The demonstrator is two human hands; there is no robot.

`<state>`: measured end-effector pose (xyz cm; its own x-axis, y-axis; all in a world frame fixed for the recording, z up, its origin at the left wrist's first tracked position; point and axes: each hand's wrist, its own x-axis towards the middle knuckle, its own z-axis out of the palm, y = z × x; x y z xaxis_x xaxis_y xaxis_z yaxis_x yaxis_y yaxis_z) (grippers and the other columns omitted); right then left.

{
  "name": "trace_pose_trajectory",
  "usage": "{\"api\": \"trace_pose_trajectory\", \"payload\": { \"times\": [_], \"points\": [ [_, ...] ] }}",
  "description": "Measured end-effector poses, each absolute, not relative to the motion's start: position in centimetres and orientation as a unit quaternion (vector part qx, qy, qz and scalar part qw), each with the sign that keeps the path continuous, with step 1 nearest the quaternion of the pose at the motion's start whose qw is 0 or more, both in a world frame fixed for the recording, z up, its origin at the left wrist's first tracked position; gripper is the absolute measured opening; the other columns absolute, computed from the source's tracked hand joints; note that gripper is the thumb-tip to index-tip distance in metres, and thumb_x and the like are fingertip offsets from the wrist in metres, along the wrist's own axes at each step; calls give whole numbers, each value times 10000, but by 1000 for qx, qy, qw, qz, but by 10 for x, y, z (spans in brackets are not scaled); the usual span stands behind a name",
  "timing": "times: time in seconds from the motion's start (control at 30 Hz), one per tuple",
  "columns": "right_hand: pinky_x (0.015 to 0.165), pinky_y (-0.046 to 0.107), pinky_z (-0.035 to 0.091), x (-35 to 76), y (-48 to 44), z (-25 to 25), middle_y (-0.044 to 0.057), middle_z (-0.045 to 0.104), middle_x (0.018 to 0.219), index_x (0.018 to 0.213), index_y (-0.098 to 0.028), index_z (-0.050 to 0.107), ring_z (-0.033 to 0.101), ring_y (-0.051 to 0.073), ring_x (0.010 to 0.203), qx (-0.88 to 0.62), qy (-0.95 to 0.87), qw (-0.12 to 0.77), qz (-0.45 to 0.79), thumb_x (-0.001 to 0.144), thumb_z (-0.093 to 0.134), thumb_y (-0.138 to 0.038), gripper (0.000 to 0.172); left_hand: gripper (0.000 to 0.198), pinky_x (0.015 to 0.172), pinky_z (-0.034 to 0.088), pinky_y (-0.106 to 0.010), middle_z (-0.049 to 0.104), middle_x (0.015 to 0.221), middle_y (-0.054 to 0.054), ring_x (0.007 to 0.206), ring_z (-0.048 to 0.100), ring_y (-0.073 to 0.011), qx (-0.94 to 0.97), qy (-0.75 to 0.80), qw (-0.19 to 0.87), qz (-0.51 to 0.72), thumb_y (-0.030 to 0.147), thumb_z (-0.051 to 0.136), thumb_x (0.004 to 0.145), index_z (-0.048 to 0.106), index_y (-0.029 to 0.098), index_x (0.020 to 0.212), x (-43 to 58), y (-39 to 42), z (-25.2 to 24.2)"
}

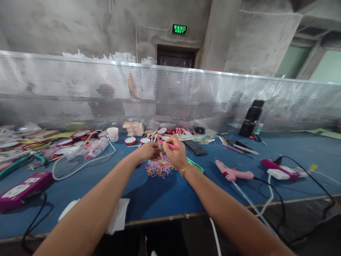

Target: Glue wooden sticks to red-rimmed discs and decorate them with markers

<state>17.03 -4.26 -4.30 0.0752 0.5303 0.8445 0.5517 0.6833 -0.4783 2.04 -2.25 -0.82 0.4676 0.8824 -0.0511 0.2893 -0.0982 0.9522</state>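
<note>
My left hand (149, 151) is closed round a flat wooden craft stick (160, 151), held roughly upright. In my right hand (178, 153) is a pinkish-red pen (171, 145), gripped as for writing, its tip end close to the stick. Whether the tip touches the wood I cannot tell. Just below both hands lies a heap of small multicoloured rubber bands (160, 169). Beside my right wrist, partly hidden by it, is a green flat item (195, 165).
A pink glue gun (231, 173) and a purple power strip (283, 170) with cords lie right; another purple strip (26, 190) is left. Behind are a paper cup (113, 134), stacked wooden pieces (133, 128), a dark phone (195, 147) and a black bottle (252, 118) before a perforated metal screen (186, 92).
</note>
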Motion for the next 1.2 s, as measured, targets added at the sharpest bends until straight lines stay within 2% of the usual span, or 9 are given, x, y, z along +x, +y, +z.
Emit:
{"api": "trace_pose_trajectory", "payload": {
  "times": [1.2],
  "points": [
    [645,267,388,173,-44,-39,-14,558,689,738,-212,499,510,147,670,-392,-663,638,-9,858,521,-291,146,380,586,474,-281,626,644,-21,570,604,-134,707,435,493,262,442,776,598,593,151,759,20,-18,-13]
  ]
}}
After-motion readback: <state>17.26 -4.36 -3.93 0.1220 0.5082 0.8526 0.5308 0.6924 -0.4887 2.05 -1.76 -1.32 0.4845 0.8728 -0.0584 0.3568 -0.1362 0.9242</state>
